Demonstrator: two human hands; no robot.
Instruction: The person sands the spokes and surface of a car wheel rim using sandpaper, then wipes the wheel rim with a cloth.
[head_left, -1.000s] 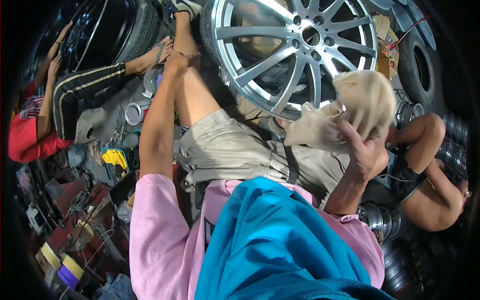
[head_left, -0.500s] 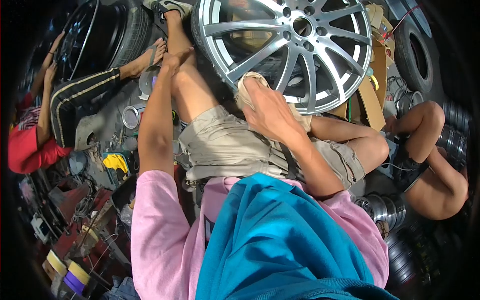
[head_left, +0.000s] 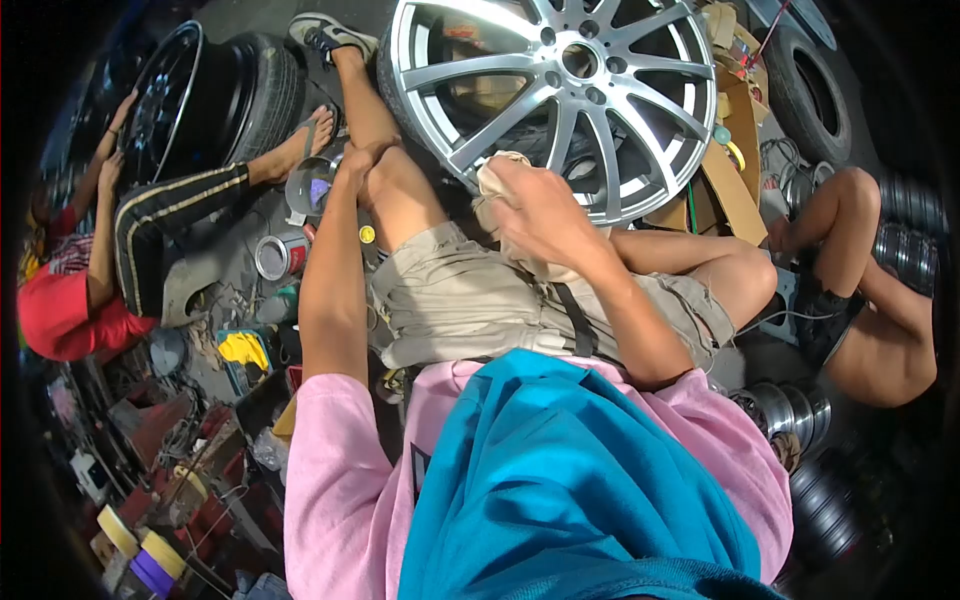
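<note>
A large silver multi-spoke wheel rim [head_left: 580,62] sits tilted in front of me. My right hand [head_left: 545,215] is closed around a beige cloth [head_left: 505,180], which is at the rim's lower left edge. Whether the cloth presses on the metal is hard to make out. My left hand [head_left: 362,165] rests over my bent left knee, fingers laid across it and partly blurred. Beside that hand is a clear cup [head_left: 308,186] with something purple in it.
An open can [head_left: 275,257] stands on the littered ground to the left. A cardboard box [head_left: 735,190] and a tire [head_left: 808,95] are beyond the rim's right side. Other people sit at both edges, one in a red shirt [head_left: 65,310]. Stacked rims [head_left: 785,415] lie at right.
The view has shifted a little, and the rim appears farther left. My right hand still grips the cloth near the rim's edge. My left hand stays at the knee.
</note>
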